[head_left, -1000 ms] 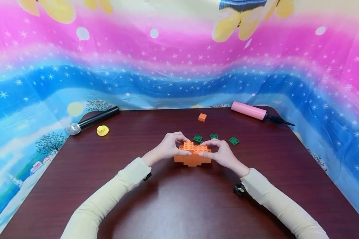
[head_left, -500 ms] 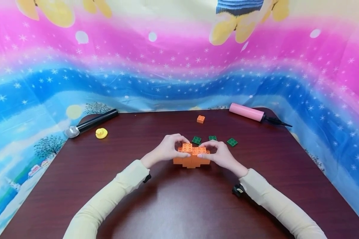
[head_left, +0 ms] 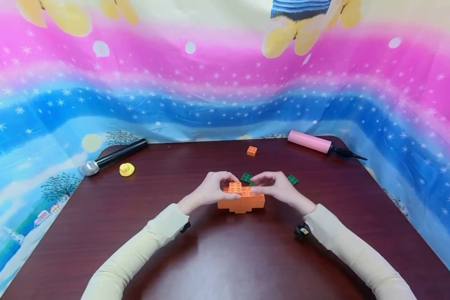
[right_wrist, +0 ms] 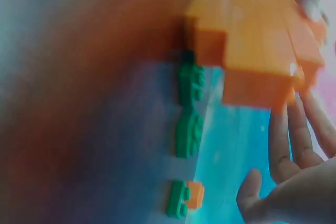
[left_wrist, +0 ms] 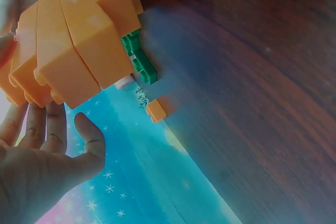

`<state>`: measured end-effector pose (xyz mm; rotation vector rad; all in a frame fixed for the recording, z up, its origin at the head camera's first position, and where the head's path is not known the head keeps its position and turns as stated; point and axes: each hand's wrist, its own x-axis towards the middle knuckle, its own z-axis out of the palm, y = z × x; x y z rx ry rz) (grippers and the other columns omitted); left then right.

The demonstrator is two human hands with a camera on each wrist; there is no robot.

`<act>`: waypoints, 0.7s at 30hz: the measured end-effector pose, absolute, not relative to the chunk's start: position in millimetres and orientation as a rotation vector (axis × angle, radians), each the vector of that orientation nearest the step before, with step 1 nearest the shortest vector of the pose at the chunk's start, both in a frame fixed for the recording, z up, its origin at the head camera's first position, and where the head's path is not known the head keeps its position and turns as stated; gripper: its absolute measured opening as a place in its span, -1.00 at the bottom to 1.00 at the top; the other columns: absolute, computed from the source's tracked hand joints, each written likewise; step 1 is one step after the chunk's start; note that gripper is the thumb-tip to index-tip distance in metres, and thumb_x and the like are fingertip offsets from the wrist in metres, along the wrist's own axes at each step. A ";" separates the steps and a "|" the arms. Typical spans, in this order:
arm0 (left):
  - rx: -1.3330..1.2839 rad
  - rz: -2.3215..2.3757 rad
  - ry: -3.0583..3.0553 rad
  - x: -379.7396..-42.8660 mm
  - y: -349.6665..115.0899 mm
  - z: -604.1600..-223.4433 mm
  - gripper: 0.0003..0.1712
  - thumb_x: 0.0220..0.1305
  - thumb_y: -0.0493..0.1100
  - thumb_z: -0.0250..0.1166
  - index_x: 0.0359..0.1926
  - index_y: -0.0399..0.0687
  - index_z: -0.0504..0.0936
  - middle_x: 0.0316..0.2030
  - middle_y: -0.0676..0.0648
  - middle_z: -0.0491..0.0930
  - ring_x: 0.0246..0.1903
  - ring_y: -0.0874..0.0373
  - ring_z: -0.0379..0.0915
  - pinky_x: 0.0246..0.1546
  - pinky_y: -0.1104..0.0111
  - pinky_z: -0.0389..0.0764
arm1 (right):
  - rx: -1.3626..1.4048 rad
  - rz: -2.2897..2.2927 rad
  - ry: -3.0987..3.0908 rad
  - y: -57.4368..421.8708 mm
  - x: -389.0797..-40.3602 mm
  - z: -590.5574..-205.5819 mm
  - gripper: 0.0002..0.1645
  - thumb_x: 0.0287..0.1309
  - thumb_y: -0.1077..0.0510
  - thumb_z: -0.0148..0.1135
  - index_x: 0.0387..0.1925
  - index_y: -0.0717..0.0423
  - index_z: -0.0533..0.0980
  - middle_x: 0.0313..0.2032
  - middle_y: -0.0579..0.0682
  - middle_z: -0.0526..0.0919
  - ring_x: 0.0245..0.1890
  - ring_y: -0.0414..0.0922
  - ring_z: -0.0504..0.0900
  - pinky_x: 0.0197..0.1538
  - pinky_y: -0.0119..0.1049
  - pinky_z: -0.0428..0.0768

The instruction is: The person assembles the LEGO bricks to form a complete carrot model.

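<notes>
An orange toy-brick build (head_left: 241, 204), narrower at its base, stands mid-table. My left hand (head_left: 211, 187) holds the raised brick (head_left: 235, 187) on its upper left, thumb in front and fingers behind. My right hand (head_left: 279, 186) hovers at the build's upper right with fingers and thumb spread apart, the thumb overlapping the top studs. From the right wrist, the same hand (right_wrist: 299, 182) shows long, straight fingers near the build (right_wrist: 257, 40). In the left wrist view, the build's stepped side (left_wrist: 79, 40) fills the upper left, above the left hand (left_wrist: 47, 166).
Green bricks (head_left: 293, 179) lie behind the build, partly hidden by the right hand. A loose orange brick (head_left: 252, 151) sits farther back. At the back left are a microphone (head_left: 114, 156) and a yellow rubber duck (head_left: 126, 169); at the back right, a pink hand pump (head_left: 309, 141).
The right hand has loosened from the build's right top and lifted slightly, now covering a green brick that showed before. The left hand stays on the raised orange brick.
</notes>
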<state>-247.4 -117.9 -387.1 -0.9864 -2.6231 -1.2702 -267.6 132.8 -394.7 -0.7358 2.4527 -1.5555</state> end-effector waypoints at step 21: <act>-0.892 -1.333 -2.633 -247.2 -118.8 -395.7 -0.57 -0.06 -0.06 0.54 -0.12 -0.04 0.69 -0.24 0.03 0.66 -0.37 0.21 0.40 -0.34 0.37 0.54 | 0.240 -1.951 1.884 121.2 -406.5 -402.0 -0.33 0.35 0.17 0.08 0.44 -0.03 0.15 0.38 -0.02 0.31 -0.03 -0.26 0.58 0.06 -0.33 0.52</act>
